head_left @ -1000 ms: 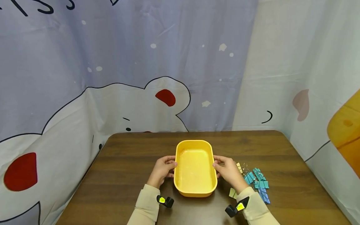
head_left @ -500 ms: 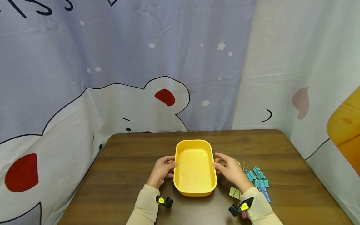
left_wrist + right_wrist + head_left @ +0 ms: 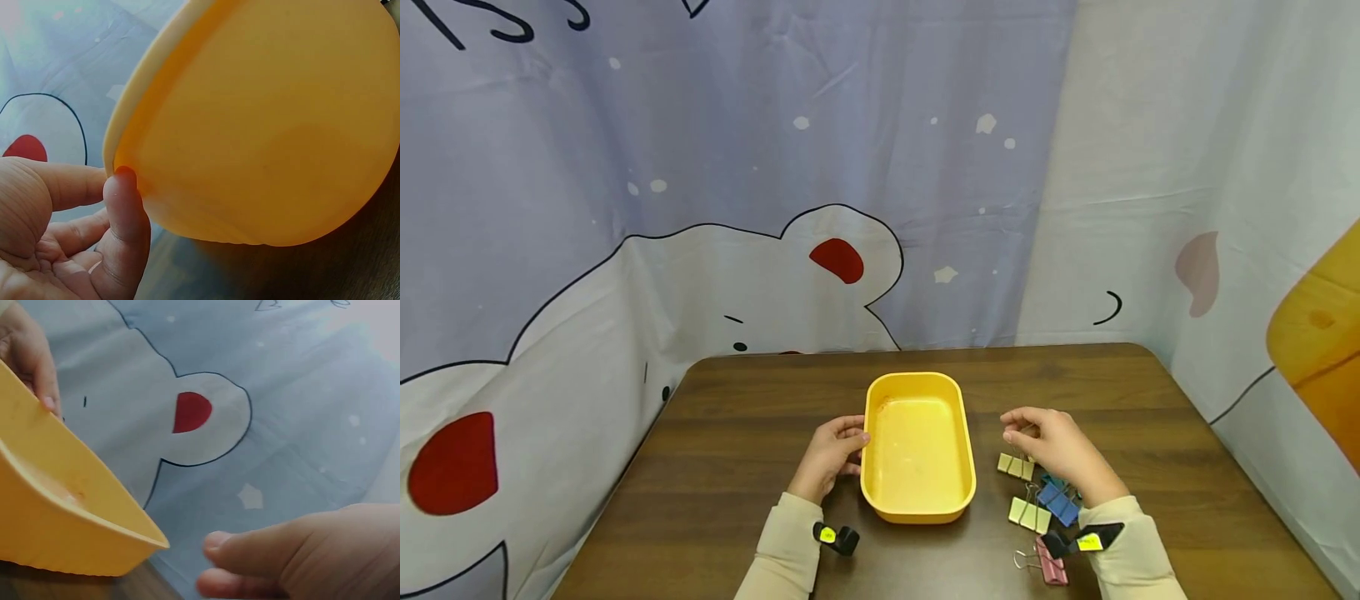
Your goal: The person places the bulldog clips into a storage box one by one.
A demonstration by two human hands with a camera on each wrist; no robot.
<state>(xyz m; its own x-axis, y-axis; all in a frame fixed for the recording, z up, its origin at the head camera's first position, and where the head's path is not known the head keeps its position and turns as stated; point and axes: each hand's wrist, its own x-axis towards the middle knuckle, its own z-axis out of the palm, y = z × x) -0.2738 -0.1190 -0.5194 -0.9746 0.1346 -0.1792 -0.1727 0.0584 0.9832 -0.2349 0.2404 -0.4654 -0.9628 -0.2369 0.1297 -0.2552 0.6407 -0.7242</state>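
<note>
A yellow rectangular tray [image 3: 918, 450] stands on the table in the head view, with its bare bottom showing. My left hand [image 3: 829, 454] pinches the tray's left rim between thumb and fingers; in the left wrist view the thumb [image 3: 124, 200] lies against the inner wall. Right of the tray, apart from it, my right hand [image 3: 1056, 446] hangs over binder clips with loosely bent fingers and nothing visible between them. Beneath it are two pale yellow binder clips [image 3: 1030, 515], a blue binder clip [image 3: 1058, 503] and a pink binder clip [image 3: 1051, 562]. Teal ones are mostly hidden by the hand.
The brown wooden table [image 3: 760, 417] has rounded far corners. A printed curtain [image 3: 737, 283] hangs close behind its far edge and along both sides. Small black cameras sit on both wrists.
My right hand has let go of the tray's right rim and moved right, over the binder clips. The pink and yellow clips now show more. My left hand keeps its grip on the tray.
</note>
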